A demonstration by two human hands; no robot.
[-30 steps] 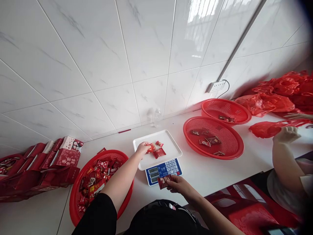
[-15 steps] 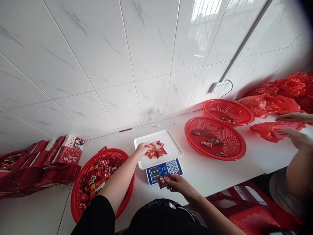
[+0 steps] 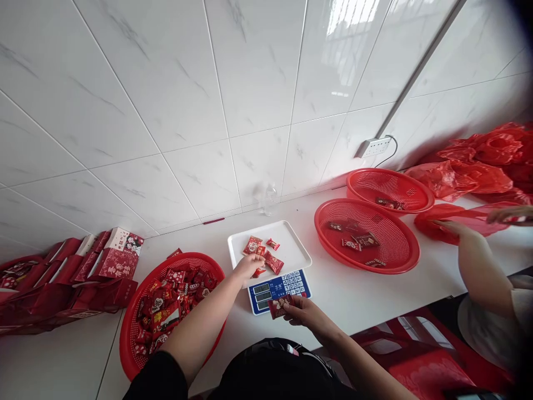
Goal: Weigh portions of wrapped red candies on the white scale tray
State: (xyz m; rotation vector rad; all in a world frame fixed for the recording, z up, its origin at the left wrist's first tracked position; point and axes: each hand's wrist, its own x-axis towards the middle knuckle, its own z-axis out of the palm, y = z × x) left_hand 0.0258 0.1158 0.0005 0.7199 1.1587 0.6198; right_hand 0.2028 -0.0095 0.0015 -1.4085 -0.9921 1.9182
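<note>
My left hand (image 3: 249, 268) is over the white weighing tray (image 3: 296, 245), its fingertips pinched on a red-wrapped candy (image 3: 260, 250) among several others. A larger red wrapped candy (image 3: 273, 263) lies just right of the fingertips, and a small one (image 3: 272, 244) lies behind it. In front of the scale's blue keypad panel (image 3: 280, 292), my right hand (image 3: 306, 315) holds a dark red printed packet (image 3: 278, 306) between thumb and fingers. To the left, partly behind my left forearm, stands a red basket (image 3: 127, 333) heaped with red-wrapped sweets.
Two red perforated baskets, one nearer (image 3: 406, 244) and one behind (image 3: 425, 194), hold a few packets at the right. Red gift boxes (image 3: 112, 261) stand far left. At far right, another person's hands handle a red plastic bag (image 3: 437, 222). A wall socket strip (image 3: 375, 147) is behind.
My left hand has moved slightly right and nearer me over the tray, uncovering a square candy packet. My right hand stays put. The other person's hands have shifted with the red bag.
</note>
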